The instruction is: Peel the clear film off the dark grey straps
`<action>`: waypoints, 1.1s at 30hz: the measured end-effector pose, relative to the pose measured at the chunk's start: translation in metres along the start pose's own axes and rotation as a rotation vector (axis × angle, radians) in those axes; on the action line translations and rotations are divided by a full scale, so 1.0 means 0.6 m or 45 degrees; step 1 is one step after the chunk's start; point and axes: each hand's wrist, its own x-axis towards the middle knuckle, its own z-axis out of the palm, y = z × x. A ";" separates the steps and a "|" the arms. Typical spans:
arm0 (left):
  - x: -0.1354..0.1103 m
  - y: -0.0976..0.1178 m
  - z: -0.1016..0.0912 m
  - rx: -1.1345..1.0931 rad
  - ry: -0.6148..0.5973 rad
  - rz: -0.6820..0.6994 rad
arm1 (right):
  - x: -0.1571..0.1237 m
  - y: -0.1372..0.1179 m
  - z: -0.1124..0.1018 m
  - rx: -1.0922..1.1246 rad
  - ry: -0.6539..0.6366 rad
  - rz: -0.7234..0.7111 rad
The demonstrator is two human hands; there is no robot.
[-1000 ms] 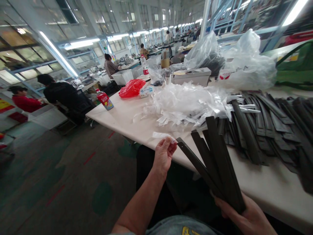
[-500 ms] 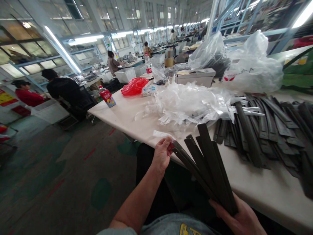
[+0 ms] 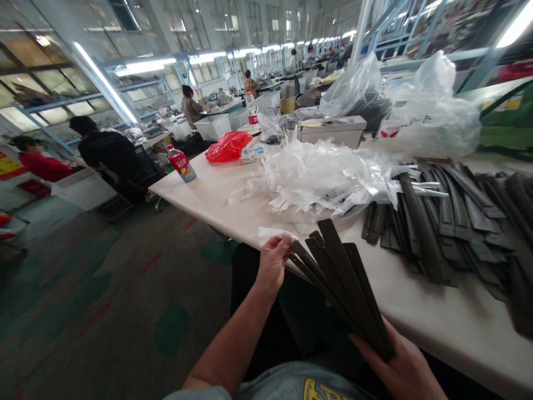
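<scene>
My right hand (image 3: 406,358) is wrapped round the lower ends of a fanned bundle of long dark strips (image 3: 347,275), whose upper ends spread up and to the left. The fingertips of my left hand (image 3: 271,266) are pinched together on a thin piece of white plastic film (image 3: 271,232), beside the tips of the leftmost strips. Whether the film is still joined to a strip, I cannot tell. Both hands are over the near edge of the pale table (image 3: 220,208).
A heap of crumpled white film (image 3: 320,172) lies on the table, with many more dark strips (image 3: 449,222) piled to its right. Beyond are a red bag (image 3: 229,146), a drink bottle (image 3: 181,163) and a clear plastic bag (image 3: 433,114). Several people sit at benches farther off.
The strip bundle and my right hand have shifted a little to the left. My left hand has moved slightly left, with its pinch on the white film kept.
</scene>
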 end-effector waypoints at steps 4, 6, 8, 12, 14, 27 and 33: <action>0.001 0.000 -0.007 0.047 0.018 0.057 | -0.002 0.003 0.000 0.003 0.003 -0.033; 0.001 0.001 -0.009 0.093 0.015 0.078 | -0.003 0.006 0.000 -0.010 0.004 -0.025; 0.000 0.004 -0.010 0.124 0.009 0.083 | -0.004 0.010 0.002 -0.024 0.012 -0.023; -0.003 0.009 -0.009 0.148 0.011 0.080 | -0.008 0.018 0.005 -0.040 0.042 -0.017; -0.004 0.010 -0.010 0.158 0.006 0.082 | -0.010 0.018 0.004 -0.051 0.039 -0.002; -0.005 0.008 -0.008 0.122 -0.017 0.049 | -0.012 0.018 0.006 -0.162 0.022 -0.056; -0.009 0.009 -0.006 0.154 -0.059 -0.004 | -0.013 0.020 0.009 -0.178 -0.002 -0.068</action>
